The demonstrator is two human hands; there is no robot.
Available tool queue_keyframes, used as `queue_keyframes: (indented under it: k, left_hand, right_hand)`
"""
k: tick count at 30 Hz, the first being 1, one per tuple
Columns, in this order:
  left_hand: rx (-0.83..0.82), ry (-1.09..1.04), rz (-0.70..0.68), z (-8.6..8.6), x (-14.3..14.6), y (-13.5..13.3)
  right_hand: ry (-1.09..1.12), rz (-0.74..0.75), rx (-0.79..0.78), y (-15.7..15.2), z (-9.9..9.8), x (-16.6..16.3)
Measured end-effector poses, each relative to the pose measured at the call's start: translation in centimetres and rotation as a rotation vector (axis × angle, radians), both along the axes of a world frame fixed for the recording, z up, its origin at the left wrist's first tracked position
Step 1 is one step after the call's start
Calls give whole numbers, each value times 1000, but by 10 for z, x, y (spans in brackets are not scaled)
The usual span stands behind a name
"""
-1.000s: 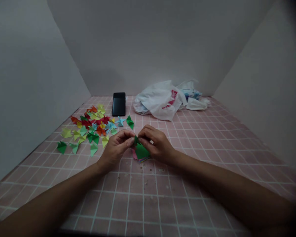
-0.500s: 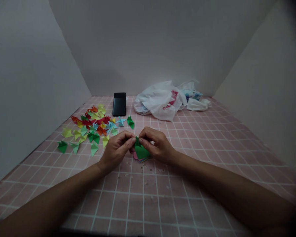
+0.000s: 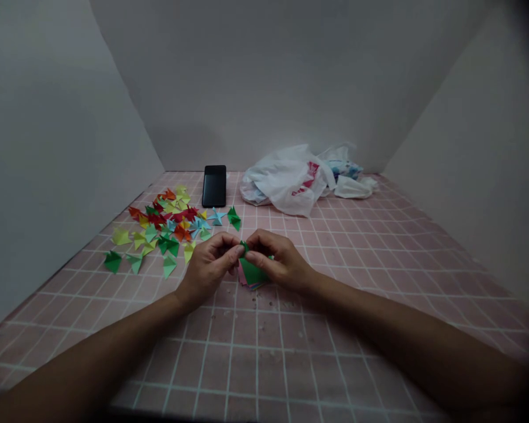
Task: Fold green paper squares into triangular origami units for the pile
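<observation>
Far left, a scatter of folded paper units (image 3: 158, 229) in red, yellow, green and blue is seen spread over the pink tiled surface (image 3: 255, 364), a green unit (image 3: 113, 261) set out at its near edge, while a black smartphone (image 3: 214, 186) is laid flat beyond it. Now the left hand (image 3: 209, 271) is brought into play, its fingers (image 3: 231, 251) closed to a narrow pinch on a small green folded paper (image 3: 244, 247). The fingertips have just been drawn in closer around that piece, and the hands are held almost touching. The paper is gripped in the middle of the scene, just above a stack of coloured paper squares (image 3: 252, 275), green on top with pink showing beneath; whether the stack is being held cannot be told. From the right, the right hand (image 3: 282, 261) is pressed in as well, with its fingers (image 3: 258, 251) shut on the same green paper. Pale specks (image 3: 271, 305) are strewn across the surface below, and further right a crumpled white plastic bag (image 3: 286, 182) and a white cloth (image 3: 355, 187) are heaped against the back wall (image 3: 247, 88).
</observation>
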State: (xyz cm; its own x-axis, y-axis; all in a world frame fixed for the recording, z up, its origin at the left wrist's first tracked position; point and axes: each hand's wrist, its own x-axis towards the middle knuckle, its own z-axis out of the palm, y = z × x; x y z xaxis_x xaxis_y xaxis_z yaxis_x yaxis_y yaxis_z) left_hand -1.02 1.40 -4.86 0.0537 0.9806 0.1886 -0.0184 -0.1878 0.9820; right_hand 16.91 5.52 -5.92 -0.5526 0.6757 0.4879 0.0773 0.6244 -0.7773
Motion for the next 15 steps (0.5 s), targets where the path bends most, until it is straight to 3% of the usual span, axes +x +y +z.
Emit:
queue_keyframes:
  k: [9,15]
  left_hand:
    - [-38,-43,-26,-5,-1,3]
    - [-5,7,-37,-5,-1,4]
  right_hand:
    - [83,18,-209,-2,0,-1]
    - [52,-38,-159,0,-1,-1]
